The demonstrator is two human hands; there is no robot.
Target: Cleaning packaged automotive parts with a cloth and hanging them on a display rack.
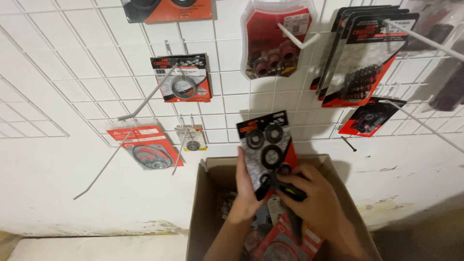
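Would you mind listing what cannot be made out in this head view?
- Cardboard box contents: mostly hidden by both forearms and dim.
- Blister pack lower end: covered by left hand and right hand.
- Top-left hanging pack: cut off by the upper edge.
- Right-edge packs: blurred.

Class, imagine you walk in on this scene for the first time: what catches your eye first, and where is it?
First, the black-and-red blister pack of dark ring seals, held up at centre by the left hand and right hand. Below them is an open cardboard box of similar packs. Behind, a white wire grid on the wall carries more red-and-black packs on hooks.
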